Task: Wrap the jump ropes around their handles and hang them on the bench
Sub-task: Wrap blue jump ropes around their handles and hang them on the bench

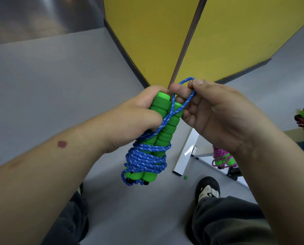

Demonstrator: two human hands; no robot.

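Green foam handles [165, 128] were gripped together in the left hand [130, 121], while a loop of the blue rope [184, 101] was pinched by the right hand [218, 114]. Were that loop released slack, the lower coils would likely loosen and unwind.

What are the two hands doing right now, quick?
Left hand: gripping the two green handles together.
Right hand: pinching a loop of the blue rope near the handle tops.
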